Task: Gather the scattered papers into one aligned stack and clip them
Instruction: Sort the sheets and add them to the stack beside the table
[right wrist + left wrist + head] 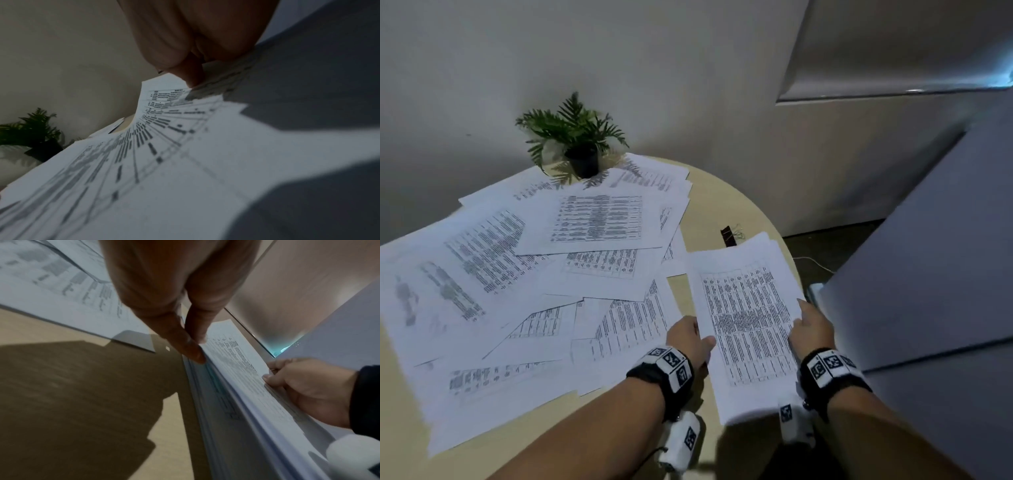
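A stack of printed papers [748, 322] is held above the table's right side between both hands. My left hand [690, 337] holds its left edge, with the thumb on top and the fingers [191, 348] under the edge. My right hand [812, 330] grips the right edge, thumb on the top sheet [242, 369]. The right wrist view shows this same sheet [164, 162] close up and blurred. Several loose printed sheets [524, 274] lie scattered and overlapping across the round beige table [709, 202]. A black binder clip [729, 235] lies on the table just beyond the stack.
A small potted fern [580, 144] stands at the table's far edge on some of the sheets. A grey wall panel [928, 260] is close on the right. The bare table edge [51, 331] shows near me in front of the sheets.
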`<control>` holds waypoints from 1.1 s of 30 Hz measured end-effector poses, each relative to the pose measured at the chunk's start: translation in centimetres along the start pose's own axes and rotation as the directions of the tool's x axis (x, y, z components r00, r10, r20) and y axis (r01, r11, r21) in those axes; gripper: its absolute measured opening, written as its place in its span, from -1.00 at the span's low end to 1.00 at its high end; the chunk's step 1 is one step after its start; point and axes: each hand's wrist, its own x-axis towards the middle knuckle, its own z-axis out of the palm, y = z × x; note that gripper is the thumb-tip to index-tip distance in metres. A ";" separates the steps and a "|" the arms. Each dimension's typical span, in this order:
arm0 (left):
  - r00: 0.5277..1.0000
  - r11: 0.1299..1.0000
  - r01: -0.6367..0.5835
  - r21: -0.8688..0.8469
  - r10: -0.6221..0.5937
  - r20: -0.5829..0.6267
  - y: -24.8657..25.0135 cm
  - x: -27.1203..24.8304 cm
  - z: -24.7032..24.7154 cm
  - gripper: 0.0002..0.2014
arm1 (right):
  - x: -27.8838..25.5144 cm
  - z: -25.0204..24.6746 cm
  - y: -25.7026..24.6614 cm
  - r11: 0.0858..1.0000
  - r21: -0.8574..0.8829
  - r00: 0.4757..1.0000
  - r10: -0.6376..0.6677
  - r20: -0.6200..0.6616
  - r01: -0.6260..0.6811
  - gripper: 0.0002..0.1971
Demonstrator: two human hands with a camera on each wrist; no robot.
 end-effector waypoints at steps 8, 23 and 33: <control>1.000 0.996 0.021 -0.082 -0.023 -0.014 2.7 1.2 2.8 -0.67 | 3.8 -0.1 1.7 0.965 -0.262 0.999 0.004 0.038 0.006 -0.44; 0.995 0.931 -0.014 -0.365 -0.023 -0.097 -0.7 1.4 -6.0 -0.33 | 2.8 6.5 -6.9 0.894 -0.195 0.915 -0.385 0.123 0.403 -0.58; 0.667 0.812 0.530 -0.245 -0.578 -0.470 -20.4 3.7 -27.0 -0.27 | 2.2 19.6 -18.5 0.925 0.066 0.889 -0.379 0.257 0.375 -0.44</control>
